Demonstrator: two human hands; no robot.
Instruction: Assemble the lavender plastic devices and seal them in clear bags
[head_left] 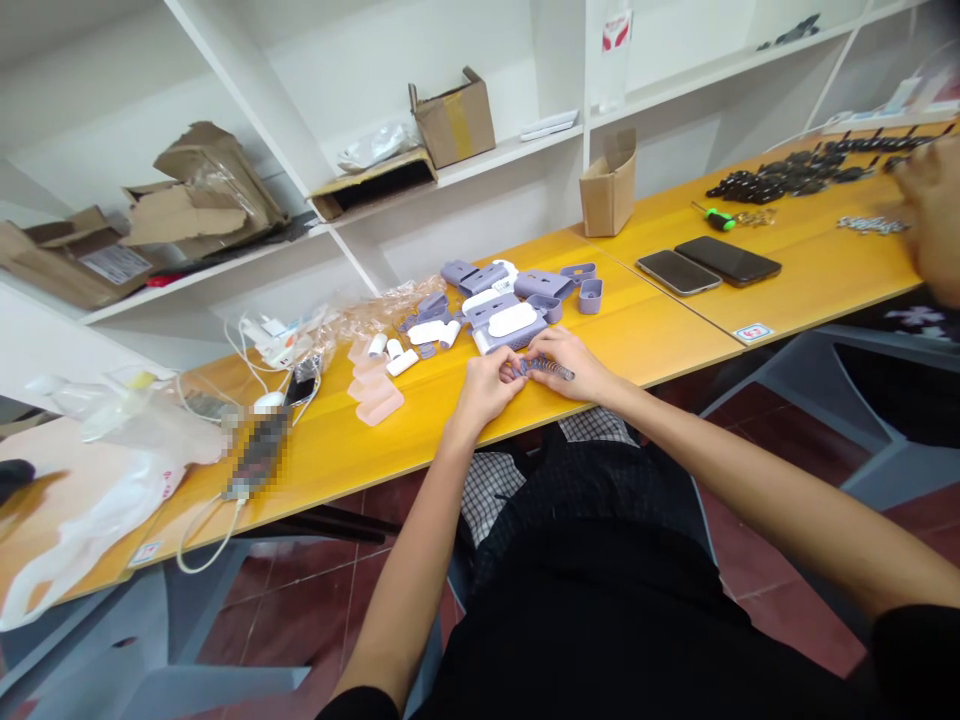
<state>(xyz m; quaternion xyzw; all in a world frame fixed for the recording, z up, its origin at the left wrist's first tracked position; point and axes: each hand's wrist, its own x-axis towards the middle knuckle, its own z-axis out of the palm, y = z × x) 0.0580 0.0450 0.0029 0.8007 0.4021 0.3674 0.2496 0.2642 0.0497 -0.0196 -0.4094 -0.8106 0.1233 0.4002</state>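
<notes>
At the table's front edge, my left hand (486, 386) and my right hand (574, 358) meet with fingers pinched. Between them runs a dark coiled spring (551, 368), its right end sticking out under my right palm. The spring's left end lies among my fingertips, where a small bluish bit shows that I cannot make out. Just beyond my hands stands a purple housing with a white oval panel (512, 319). More purple shells (541, 284) and small purple cups (590, 295) lie behind it. White cylinders (377, 345) and pale pink trays (379, 402) are to the left.
Crumpled clear plastic (382, 308) and cables with a power strip (276, 345) lie left. Two phones (727, 260), a green screwdriver (720, 219) and black parts (787, 175) are on the right. Another person's hand (934, 215) is at the far right. Shelves with cardboard boxes (455, 125) stand behind.
</notes>
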